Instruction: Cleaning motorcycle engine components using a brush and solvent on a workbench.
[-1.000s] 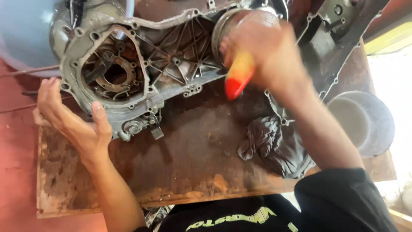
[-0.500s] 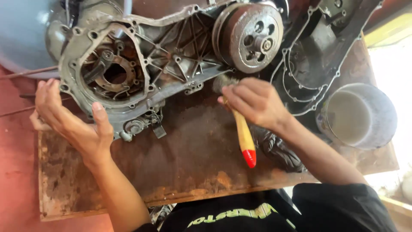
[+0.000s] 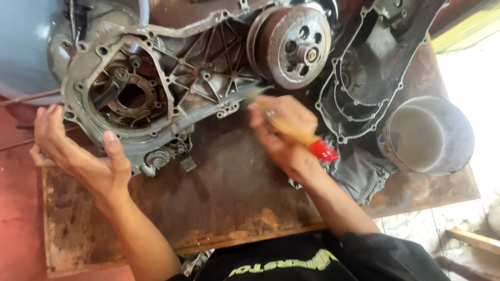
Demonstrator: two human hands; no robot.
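Observation:
A grey metal engine crankcase (image 3: pixel 172 88) lies on a rusty brown board (image 3: pixel 219 203), with a round clutch drum (image 3: pixel 294 44) at its right end. My left hand (image 3: pixel 78 151) rests against the case's lower left rim, thumb up on the edge, fingers spread. My right hand (image 3: pixel 284 135) grips a brush with a yellow-orange handle and red end (image 3: pixel 307 140); its bristle end points up-left at the case's lower edge, just below the drum, and looks blurred.
A detached case cover (image 3: pixel 364 83) lies right of the drum. A round tin can (image 3: pixel 427 135) stands at the board's right end. A dark grey rag (image 3: pixel 362 174) sits below the cover. A blue surface (image 3: pixel 26 47) fills the top left.
My right hand has swung the brush from handle-down to handle pointing right, shifting slightly up toward the case's lower edge. The left hand has stayed on the rim.

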